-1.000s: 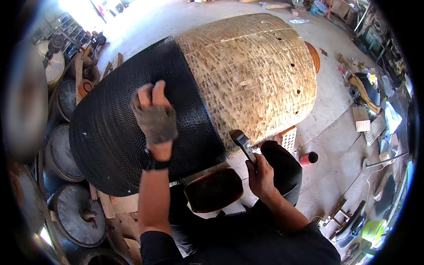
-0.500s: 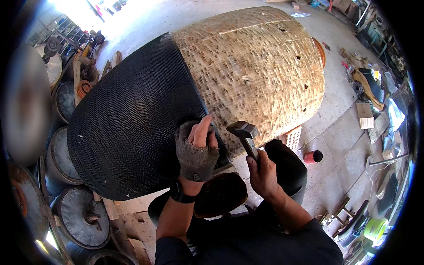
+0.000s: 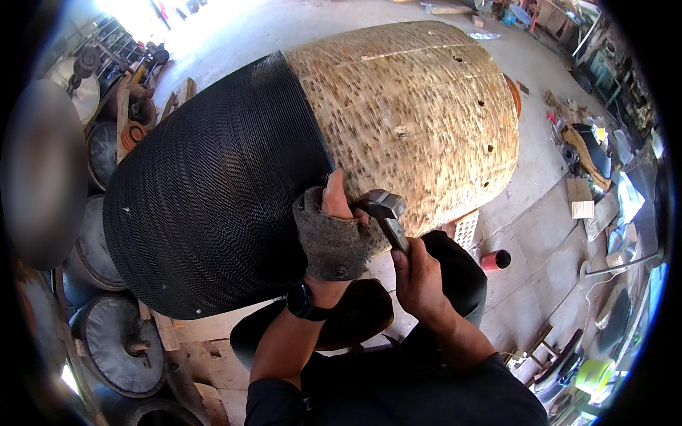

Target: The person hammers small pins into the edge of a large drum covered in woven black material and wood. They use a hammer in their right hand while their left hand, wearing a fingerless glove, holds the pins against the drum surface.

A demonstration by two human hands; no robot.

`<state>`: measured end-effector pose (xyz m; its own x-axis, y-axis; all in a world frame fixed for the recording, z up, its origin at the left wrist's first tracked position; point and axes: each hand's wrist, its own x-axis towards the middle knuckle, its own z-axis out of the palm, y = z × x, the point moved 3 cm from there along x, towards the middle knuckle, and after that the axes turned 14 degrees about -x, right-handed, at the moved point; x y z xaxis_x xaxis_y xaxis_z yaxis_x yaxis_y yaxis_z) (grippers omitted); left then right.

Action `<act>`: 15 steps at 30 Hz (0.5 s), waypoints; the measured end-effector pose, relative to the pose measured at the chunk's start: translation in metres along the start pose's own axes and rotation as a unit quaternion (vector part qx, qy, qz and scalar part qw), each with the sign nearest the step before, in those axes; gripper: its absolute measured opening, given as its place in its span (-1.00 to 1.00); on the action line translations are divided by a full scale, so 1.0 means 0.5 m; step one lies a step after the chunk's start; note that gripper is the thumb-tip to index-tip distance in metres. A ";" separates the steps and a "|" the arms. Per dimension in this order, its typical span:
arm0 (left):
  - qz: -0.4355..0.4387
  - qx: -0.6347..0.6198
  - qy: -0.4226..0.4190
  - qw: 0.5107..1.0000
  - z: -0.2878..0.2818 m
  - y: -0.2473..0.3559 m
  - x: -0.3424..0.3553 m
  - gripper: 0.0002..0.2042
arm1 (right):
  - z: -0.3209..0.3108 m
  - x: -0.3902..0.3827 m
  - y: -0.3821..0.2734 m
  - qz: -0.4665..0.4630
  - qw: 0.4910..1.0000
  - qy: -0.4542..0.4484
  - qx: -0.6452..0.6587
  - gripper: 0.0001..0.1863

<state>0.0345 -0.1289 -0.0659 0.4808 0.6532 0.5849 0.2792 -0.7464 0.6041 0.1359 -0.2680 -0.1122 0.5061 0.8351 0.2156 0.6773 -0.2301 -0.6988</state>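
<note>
A large barrel-shaped drum lies across the view, its left half wrapped in ridged black sheet (image 3: pixel 199 184), its right half bare pitted tan surface (image 3: pixel 412 113). My left hand (image 3: pixel 330 227), in a grey fingerless glove, is closed at the near edge of the black sheet; what it may hold is hidden. My right hand (image 3: pixel 419 277) grips a hammer (image 3: pixel 387 216) by its handle, the metal head close beside my left fingers over that edge. A dark oblong pad (image 3: pixel 359 316) is between my legs, below the drum.
Stacked metal cylinders (image 3: pixel 121 344) and timber crowd the left. A red can (image 3: pixel 495 260) stands on the floor near my right knee, with a perforated block (image 3: pixel 467 227) behind it. Clutter, a cardboard box (image 3: pixel 580 199) and a green object (image 3: pixel 590 376) line the right.
My left hand has come down and rightward from the middle of the black sheet to its near edge and closed. My right hand still grips the hammer, whose head has moved slightly toward my left hand.
</note>
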 end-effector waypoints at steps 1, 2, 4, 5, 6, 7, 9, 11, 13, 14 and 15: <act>0.016 0.007 0.003 1.000 0.000 0.000 0.001 -0.24 | -0.003 -0.003 0.000 -0.011 1.000 0.015 0.001 -0.72; 0.032 0.014 0.007 0.999 -0.002 0.001 0.003 -0.24 | -0.004 -0.008 0.001 -0.022 0.999 0.030 0.002 -0.72; 0.018 0.028 0.010 0.999 -0.003 0.003 0.000 -0.25 | -0.007 -0.012 -0.004 -0.035 0.998 0.049 -0.015 -0.71; 0.010 0.036 0.013 0.999 -0.005 0.005 -0.001 -0.26 | 0.003 0.000 -0.005 -0.006 0.998 0.003 -0.057 -0.72; 0.000 0.044 0.012 0.999 -0.011 0.013 -0.010 -0.28 | 0.005 0.000 -0.001 0.008 0.998 -0.021 -0.055 -0.73; 0.000 0.054 0.014 0.998 -0.017 0.023 -0.016 -0.30 | 0.007 0.012 0.006 0.017 0.998 -0.034 -0.051 -0.73; 0.044 0.045 0.030 0.998 -0.025 0.029 -0.055 -0.35 | 0.000 -0.014 0.015 -0.003 0.999 0.024 0.033 -0.73; 0.121 0.004 0.052 0.991 -0.028 0.028 -0.132 -0.41 | -0.015 -0.020 0.010 -0.045 0.996 0.077 0.022 -0.73; 0.089 -0.025 -0.050 0.994 -0.014 0.035 -0.182 -0.58 | -0.008 -0.011 -0.001 -0.053 0.995 0.087 -0.020 -0.76; 0.062 -0.015 -0.131 0.989 0.006 0.033 -0.222 -0.63 | 0.012 0.005 0.000 -0.014 0.996 0.002 -0.083 -0.79; 0.037 -0.002 -0.211 0.977 0.026 0.022 -0.268 -0.67 | 0.025 0.005 0.006 0.011 0.999 -0.013 -0.048 -0.80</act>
<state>-0.0160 -0.2261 -0.1445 0.7993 0.4869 0.3521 0.2278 -0.7879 0.5722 0.1323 -0.2605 -0.1223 0.5082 0.8416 0.1830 0.7156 -0.2944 -0.6335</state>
